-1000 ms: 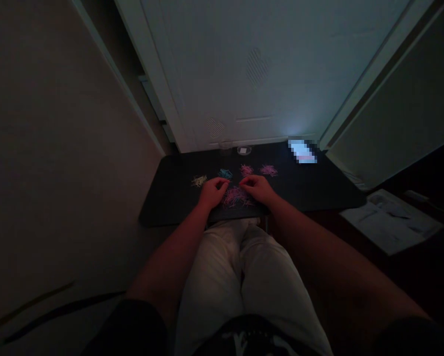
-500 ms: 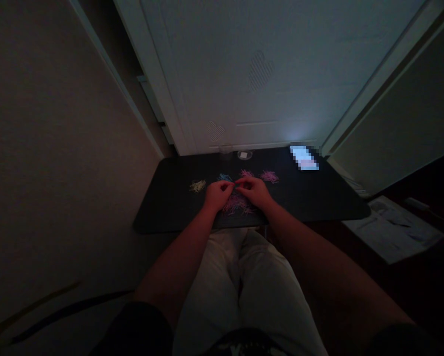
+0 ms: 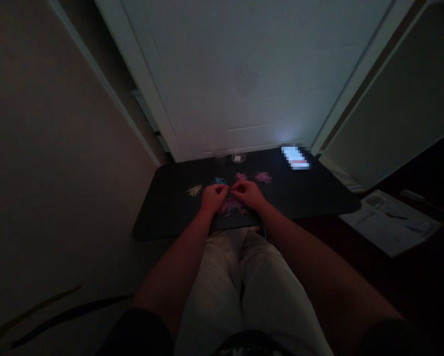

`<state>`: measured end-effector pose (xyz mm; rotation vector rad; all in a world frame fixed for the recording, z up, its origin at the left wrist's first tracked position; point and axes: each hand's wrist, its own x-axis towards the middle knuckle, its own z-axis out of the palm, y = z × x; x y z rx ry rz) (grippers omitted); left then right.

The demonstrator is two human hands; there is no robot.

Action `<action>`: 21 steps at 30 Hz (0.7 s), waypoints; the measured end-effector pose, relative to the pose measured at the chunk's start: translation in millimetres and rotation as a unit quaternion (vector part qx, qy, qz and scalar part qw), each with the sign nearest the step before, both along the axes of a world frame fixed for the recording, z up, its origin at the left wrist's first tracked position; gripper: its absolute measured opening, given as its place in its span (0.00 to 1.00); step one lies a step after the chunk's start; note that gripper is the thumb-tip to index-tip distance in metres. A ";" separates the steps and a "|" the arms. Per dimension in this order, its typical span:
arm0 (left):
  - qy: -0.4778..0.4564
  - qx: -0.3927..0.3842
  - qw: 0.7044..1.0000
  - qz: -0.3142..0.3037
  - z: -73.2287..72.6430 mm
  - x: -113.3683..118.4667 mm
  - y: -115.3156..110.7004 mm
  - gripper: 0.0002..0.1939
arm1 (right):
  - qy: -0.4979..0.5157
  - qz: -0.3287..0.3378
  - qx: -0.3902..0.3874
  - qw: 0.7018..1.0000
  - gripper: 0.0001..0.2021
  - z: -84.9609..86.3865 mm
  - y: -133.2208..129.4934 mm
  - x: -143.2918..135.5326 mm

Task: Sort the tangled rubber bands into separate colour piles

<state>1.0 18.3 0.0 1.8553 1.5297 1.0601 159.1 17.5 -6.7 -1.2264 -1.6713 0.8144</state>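
My left hand (image 3: 214,198) and my right hand (image 3: 249,194) meet over a mixed pile of thin coloured sticks (image 3: 229,206) near the table's front edge. Thumb and forefinger are pinched on each hand, the fingertips almost touching; whatever they pinch is too small and dark to make out. Just past my left fingers lies a small heap of blue sticks (image 3: 219,181). A heap of pale yellow sticks (image 3: 194,190) is to its left. Beyond my right hand are a pink heap (image 3: 241,176) and a pinkish-purple heap (image 3: 263,177).
The heaps lie on a dark table (image 3: 162,212) against a white panel (image 3: 192,74). At its back edge stand a clear cup (image 3: 220,157) and a round clear lid (image 3: 238,158) with a white square. A lit phone (image 3: 295,157) rests at the back right. Papers (image 3: 392,222) lie on the floor.
The camera view has shifted slightly, so the table and heaps appear a little further left. Both hands stay pinched close together over the mixed pile, with a slightly wider gap between them.
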 end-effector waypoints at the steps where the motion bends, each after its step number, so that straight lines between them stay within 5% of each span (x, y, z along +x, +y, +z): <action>1: 0.002 -0.002 1.000 0.000 -0.5 -0.3 0.7 0.10 | 0.003 0.006 -0.001 1.000 0.07 -0.8 0.3 -0.3; 21: 0.022 -0.018 0.999 -0.033 2.2 0.5 -2.9 0.11 | -0.037 -0.059 0.018 0.997 0.04 0.5 1.3 -2.6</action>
